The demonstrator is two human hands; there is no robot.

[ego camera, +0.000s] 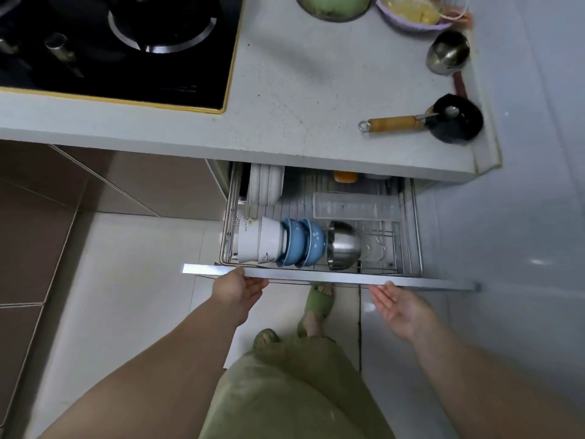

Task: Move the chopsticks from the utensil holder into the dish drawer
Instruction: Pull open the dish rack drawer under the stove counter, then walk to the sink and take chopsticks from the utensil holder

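Dish drawer [329, 275]: stood pulled out under the counter [300, 99]; we saw no chopsticks in view.
Left hand [235, 291]: we had fingers hooked under the drawer's front edge, thumb on top.
Right hand [400, 307]: we held it palm up, fingers loose, just under the front edge, gripping nothing.
Inside: white bowls [259, 243], blue bowls [300, 243], steel bowl [343, 245], plates [264, 185], clear tray [354, 205].
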